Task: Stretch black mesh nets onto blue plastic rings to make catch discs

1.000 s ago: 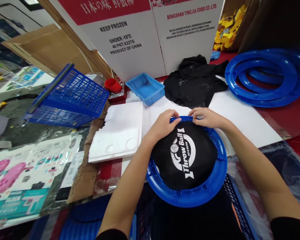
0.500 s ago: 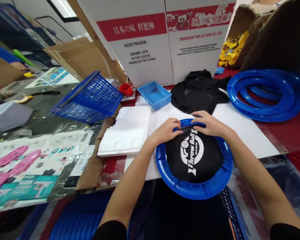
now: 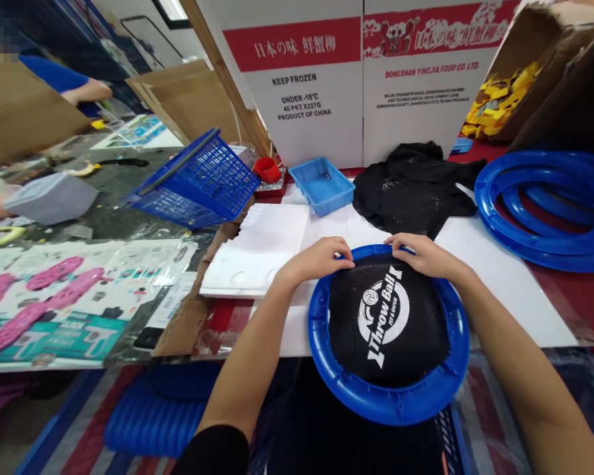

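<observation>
A blue plastic ring point(image 3: 386, 399) lies at the near table edge with a black mesh net point(image 3: 386, 323) printed "Throw Ball" stretched over it. My left hand point(image 3: 319, 258) pinches the net's far edge at the ring's upper left. My right hand point(image 3: 423, 254) pinches the same edge at the upper right. Both sets of fingers are curled onto the mesh and rim.
A pile of black nets point(image 3: 416, 185) lies behind the ring, and several blue rings point(image 3: 544, 198) are stacked at right. A small blue tray point(image 3: 324, 185), red cup point(image 3: 267, 169), tilted blue basket point(image 3: 198, 181) and white foam slab point(image 3: 257, 254) sit to the left. Another person's arm point(image 3: 74, 89) shows far left.
My hands have moved apart along the far rim of the ring, still gripping the net's edge. The view has shifted slightly to the left and upward.
</observation>
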`<state>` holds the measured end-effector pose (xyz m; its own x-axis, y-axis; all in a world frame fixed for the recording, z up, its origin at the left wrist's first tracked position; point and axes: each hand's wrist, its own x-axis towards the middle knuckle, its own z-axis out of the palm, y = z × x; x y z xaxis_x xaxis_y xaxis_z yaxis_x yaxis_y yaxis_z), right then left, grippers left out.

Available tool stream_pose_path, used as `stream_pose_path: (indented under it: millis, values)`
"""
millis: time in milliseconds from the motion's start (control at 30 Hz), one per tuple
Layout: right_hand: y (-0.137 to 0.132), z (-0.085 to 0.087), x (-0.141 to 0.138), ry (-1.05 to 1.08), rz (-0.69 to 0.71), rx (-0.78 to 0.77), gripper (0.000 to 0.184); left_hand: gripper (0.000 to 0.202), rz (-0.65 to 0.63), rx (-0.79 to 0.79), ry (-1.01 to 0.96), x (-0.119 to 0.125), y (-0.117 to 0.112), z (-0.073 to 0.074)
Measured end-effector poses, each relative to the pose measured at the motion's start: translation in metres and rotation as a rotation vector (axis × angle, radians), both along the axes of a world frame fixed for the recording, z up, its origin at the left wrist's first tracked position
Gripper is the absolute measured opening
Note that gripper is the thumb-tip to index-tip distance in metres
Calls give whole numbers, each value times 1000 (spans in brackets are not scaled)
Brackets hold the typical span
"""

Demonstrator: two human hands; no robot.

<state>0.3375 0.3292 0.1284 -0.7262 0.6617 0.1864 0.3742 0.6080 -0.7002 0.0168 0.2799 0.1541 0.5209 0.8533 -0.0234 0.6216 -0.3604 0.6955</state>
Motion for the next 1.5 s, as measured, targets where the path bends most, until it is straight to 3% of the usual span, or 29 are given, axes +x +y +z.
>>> stream_pose_path:
  millis: [133, 400, 700, 1000, 1167, 1333, 1500]
  values:
    - [3, 2, 2, -6, -45, -29, 16, 17, 71, -100, -16, 0, 2, -3]
    - [8, -2, -1, -18, -45, 19, 16, 17, 118, -96, -21, 0, 3, -5]
    - [11, -6, -7, 31, -81, -59, 17, 16, 88, -123, -5, -8, 7, -4]
    - [9, -7, -10, -20, -111, -8, 12, 20, 29, -132, 8, -11, 10, -9]
    - [9, -6, -9, -56, -124, 0, 13, 17, 6, -64, -7, -14, 11, -14]
    - [10, -8, -7, -82, -163, -9, 14, 18, -13, -9, -12, -8, 9, -10]
    - [4, -6, -15, -16, -102, 28, 26, 21, 13, 238, 36, 16, 2, -13]
